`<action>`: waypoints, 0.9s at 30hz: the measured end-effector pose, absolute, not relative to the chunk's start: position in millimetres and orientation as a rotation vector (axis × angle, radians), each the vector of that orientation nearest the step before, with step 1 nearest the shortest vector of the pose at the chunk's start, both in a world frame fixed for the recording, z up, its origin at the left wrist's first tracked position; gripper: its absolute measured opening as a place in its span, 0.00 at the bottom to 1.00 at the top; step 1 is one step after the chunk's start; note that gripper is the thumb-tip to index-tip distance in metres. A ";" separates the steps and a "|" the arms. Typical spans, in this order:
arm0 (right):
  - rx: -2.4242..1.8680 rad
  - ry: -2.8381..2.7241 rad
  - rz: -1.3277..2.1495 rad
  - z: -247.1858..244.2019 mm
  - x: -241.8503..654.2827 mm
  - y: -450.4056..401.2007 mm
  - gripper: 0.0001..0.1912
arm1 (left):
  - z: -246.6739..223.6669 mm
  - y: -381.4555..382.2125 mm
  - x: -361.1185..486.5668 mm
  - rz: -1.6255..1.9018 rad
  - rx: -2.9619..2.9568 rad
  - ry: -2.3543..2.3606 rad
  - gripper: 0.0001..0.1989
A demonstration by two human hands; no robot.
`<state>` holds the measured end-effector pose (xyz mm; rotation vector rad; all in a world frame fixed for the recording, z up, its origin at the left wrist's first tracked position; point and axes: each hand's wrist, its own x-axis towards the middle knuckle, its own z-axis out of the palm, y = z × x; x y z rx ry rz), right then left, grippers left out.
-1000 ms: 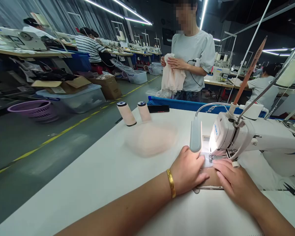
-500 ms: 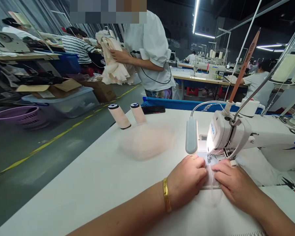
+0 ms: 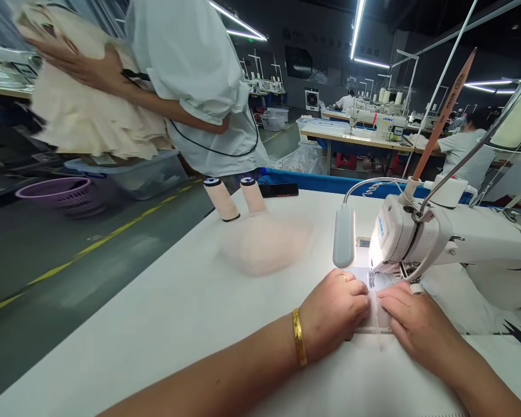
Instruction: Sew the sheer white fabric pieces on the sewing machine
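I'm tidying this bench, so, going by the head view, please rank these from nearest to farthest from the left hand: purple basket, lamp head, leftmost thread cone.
From the left hand:
1. Lamp head, just beyond the hand.
2. Leftmost thread cone, near the tabletop's far left edge.
3. Purple basket, on the floor at far left.

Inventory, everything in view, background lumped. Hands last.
table: 1, white, foreground
sewing machine: 1, white, right
lamp: 1, grey, machine's left
sheer cloth: 1, whitish, at machine
cones: 2, pink, far edge
flat object: 1, black, beside cones
blurred patch: 1, pinkish, mid-table
snips: 1, red-handled, right edge
pencil: 1, orange-brown, atop machine
sheet: 1, blue, behind table
basket: 1, purple, floor
bin: 1, clear, floor
stripe: 1, yellow, floor
co-worker: 1, white top, left
bundle: 1, cream, co-worker's arms
background machines, lights, people: several, whitish, behind
bracelet: 1, gold, left wrist
left hand: 1, gold-ringed, left of cloth
right hand: 1, right of cloth
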<state>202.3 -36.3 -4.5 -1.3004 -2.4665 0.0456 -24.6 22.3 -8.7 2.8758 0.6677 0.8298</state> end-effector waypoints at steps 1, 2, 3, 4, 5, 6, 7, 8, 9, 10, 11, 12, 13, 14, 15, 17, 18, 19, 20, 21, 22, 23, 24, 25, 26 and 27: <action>-1.313 -2.459 0.036 -5.9 202.4 -35.3 0.20 | -8.7 24.3 -24.2 0.824 2.881 0.681 0.10; -1.322 -2.451 0.023 -7.3 202.4 -34.5 0.21 | -8.7 26.3 -23.9 0.816 2.887 0.694 0.10; -1.330 -2.440 0.008 -8.5 202.4 -33.8 0.21 | -8.6 27.9 -23.7 0.808 2.891 0.707 0.10; -1.341 -2.428 -0.007 -9.5 202.3 -33.4 0.21 | -8.5 28.9 -23.6 0.806 2.892 0.717 0.11; -1.355 -2.416 -0.017 -10.1 202.4 -33.4 0.22 | -8.4 29.1 -23.6 0.808 2.890 0.723 0.11; -1.369 -2.407 -0.022 -10.3 202.5 -33.7 0.22 | -8.4 28.5 -23.8 0.816 2.886 0.720 0.12; -1.381 -2.398 -0.027 -10.0 202.7 -34.4 0.22 | -8.4 26.8 -24.1 0.830 2.878 0.707 0.12; -1.383 -2.397 -0.025 -9.0 202.9 -35.3 0.21 | -8.3 24.2 -24.6 0.844 2.868 0.682 0.12; -1.372 -2.406 -0.015 -7.5 203.1 -36.6 0.21 | -8.1 20.9 -25.3 0.852 2.858 0.653 0.12; -1.348 -2.424 0.004 -5.6 203.2 -38.0 0.20 | -7.8 17.1 -26.1 0.852 2.846 0.623 0.12; -1.317 -2.450 0.033 -3.4 203.1 -39.4 0.19 | -7.4 13.3 -27.0 0.842 2.834 0.597 0.12; -1.284 -2.480 0.070 -1.0 202.8 -40.7 0.18 | -7.0 9.7 -27.9 0.830 2.822 0.579 0.12; -1.256 -2.508 0.108 1.1 202.4 -41.8 0.17 | -6.7 6.6 -28.7 0.814 2.810 0.570 0.12; -1.237 -2.529 0.139 2.9 202.0 -42.7 0.17 | -6.5 4.2 -29.4 0.802 2.800 0.570 0.12; -1.228 -2.540 0.159 4.3 201.6 -43.3 0.16 | -6.5 2.6 -30.0 0.797 2.790 0.573 0.12; -1.227 -2.543 0.172 5.4 200.9 -43.6 0.15 | -6.8 1.6 -30.8 0.802 2.778 0.578 0.12; -1.231 -2.541 0.172 5.3 200.8 -43.5 0.15 | -7.1 1.9 -31.0 0.807 2.775 0.580 0.12; -1.233 -2.540 0.171 4.9 200.8 -43.2 0.15 | -7.4 2.4 -31.2 0.811 2.773 0.581 0.12; -1.238 -2.539 0.170 4.2 201.0 -42.7 0.15 | -7.6 3.2 -31.3 0.815 2.771 0.582 0.12; -1.246 -2.538 0.166 3.4 201.1 -42.2 0.15 | -7.7 4.0 -31.3 0.817 2.770 0.586 0.12; -1.257 -2.534 0.159 2.5 201.4 -41.7 0.15 | -7.8 4.8 -31.3 0.816 2.770 0.595 0.13; -1.275 -2.527 0.151 1.5 201.6 -41.1 0.15 | -8.0 5.8 -31.1 0.816 2.772 0.606 0.13; -1.296 -2.517 0.143 0.5 201.7 -40.6 0.15 | -8.2 6.8 -30.9 0.818 2.777 0.619 0.13; -1.322 -2.504 0.132 -0.5 201.7 -40.1 0.14 | -8.7 7.9 -30.5 0.824 2.783 0.628 0.13; -1.345 -2.493 0.121 -1.4 201.6 -39.7 0.14 | -9.3 9.2 -30.1 0.832 2.791 0.636 0.13; -1.358 -2.486 0.109 -2.2 201.4 -39.4 0.14 | -10.2 10.7 -29.6 0.842 2.800 0.639 0.13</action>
